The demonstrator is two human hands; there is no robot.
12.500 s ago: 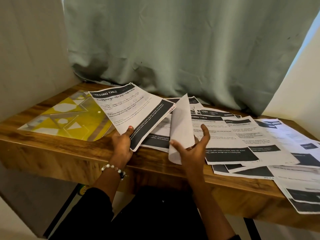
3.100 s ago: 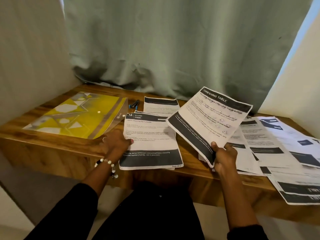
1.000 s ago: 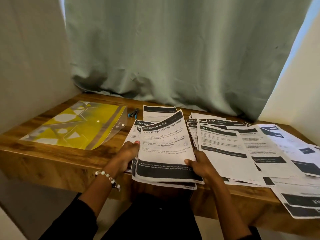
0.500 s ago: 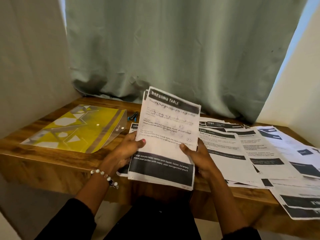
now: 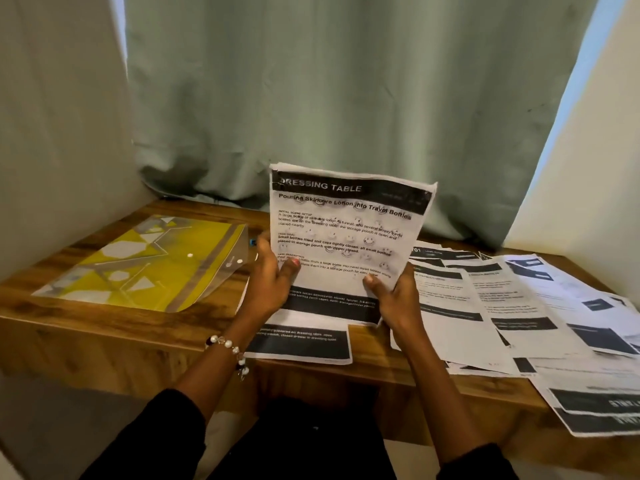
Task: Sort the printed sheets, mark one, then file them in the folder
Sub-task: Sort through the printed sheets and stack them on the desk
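In the head view you are in the sorting step, as I judge it: your left hand point(image 5: 273, 275) and your right hand point(image 5: 394, 299) each grip a side of a small stack of printed sheets point(image 5: 346, 237), thumbs on the front and fingers curled behind, holding it upright above the near edge of the wooden desk point(image 5: 104, 327). The stack looks squared at the top, which suggests you are evening its edges. Next, I think, you need to set this group down flat on its own spot, apart from the loose sheets point(image 5: 502, 306) fanned across the right of the desk, or go on adding matching pages to it; keep both grips firm, since thin paper slips and fans easily. The top sheet is white with a black header band reading "DRESSING TABLE", a bold title about pouring lotion into travel bottles, faint smiley marks over the text and a black band low down. One more sheet point(image 5: 301, 344) lies flat under the stack at the desk's front edge. The folder point(image 5: 138, 268), a yellow patterned plastic one with a clear flap and a snap, lies on the left of the desk, well apart from the stack, with nothing visibly filed in it. A small blue object just beyond your left hand is mostly hidden; I cannot tell what it is.
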